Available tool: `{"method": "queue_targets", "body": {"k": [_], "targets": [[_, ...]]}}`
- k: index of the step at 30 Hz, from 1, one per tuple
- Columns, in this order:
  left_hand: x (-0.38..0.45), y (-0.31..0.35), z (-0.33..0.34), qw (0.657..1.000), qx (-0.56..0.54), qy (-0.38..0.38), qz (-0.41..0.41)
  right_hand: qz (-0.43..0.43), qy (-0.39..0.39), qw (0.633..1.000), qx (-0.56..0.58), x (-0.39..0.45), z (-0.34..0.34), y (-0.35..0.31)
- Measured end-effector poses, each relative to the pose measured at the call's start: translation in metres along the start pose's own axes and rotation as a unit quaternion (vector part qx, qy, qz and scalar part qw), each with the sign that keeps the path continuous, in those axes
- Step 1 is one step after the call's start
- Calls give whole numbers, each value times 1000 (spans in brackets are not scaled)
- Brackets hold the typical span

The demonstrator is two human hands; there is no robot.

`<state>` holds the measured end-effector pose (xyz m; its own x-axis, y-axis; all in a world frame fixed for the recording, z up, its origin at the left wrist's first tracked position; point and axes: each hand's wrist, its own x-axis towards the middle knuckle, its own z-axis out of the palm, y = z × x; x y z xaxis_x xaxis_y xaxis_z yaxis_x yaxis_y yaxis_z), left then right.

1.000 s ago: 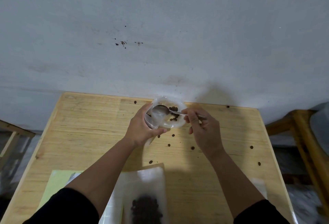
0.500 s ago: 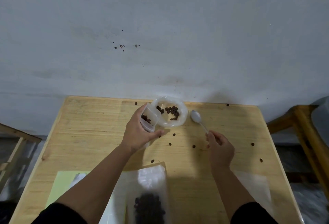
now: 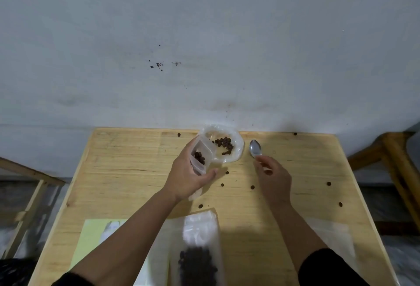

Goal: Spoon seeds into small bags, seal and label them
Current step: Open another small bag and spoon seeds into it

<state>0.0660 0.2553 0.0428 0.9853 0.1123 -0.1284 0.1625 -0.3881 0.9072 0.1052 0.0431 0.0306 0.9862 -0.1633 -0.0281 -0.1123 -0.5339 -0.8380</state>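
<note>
From the head camera, a wooden worktop [image 3: 136, 172] stands against a pale wall, and a clear round container [image 3: 236, 149] holding dark seeds [image 3: 223, 144] sits at its far edge. Loose seeds [image 3: 252, 187] are scattered on the wood nearer the person than the container and off to its right. A metal spoon [image 3: 255, 148] lies just right of the container, bowl toward the wall. The left hand [image 3: 186, 178] grips a small clear bag [image 3: 201, 156] just left of the container, touching its rim, mouth open and a few seeds inside. The right hand [image 3: 272, 178] is near the spoon's handle, fingers loosely curled; whether it touches the handle cannot be told. Well nearer the person than the container, a filled seed bag [image 3: 200, 251] lies flat between the forearms, a green sheet [image 3: 91, 238] left of it and a flat clear bag [image 3: 329, 235] to its right. No writing is legible.
</note>
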Motion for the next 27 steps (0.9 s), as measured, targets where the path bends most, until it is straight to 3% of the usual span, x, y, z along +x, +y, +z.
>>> {"method": "queue_targets", "body": {"k": [4, 7, 10, 14, 18, 22, 27], "targets": [[-2, 10, -6, 998, -24, -38, 49, -147, -114, 978, 96, -2, 2, -53], [-3, 20, -14, 993, -8, -55, 101, -196, -169, 961, 102, -2, 1, -78], [-5, 31, -22, 988, 3, -63, 142, -211, -177, 957, 89, -4, 2, -92], [-4, 37, -32, 973, 50, -10, 226, -203, -134, 967, 79, -9, 5, -101], [-5, 38, -44, 979, 48, 14, 197, -216, -91, 967, 98, -14, 4, -107], [-12, 47, -50, 991, -68, 30, 112, -207, -55, 973, 86, -16, -2, -110], [-15, 61, -56, 972, -217, 75, 41, -180, -159, 952, 192, -23, -11, -122]]}}
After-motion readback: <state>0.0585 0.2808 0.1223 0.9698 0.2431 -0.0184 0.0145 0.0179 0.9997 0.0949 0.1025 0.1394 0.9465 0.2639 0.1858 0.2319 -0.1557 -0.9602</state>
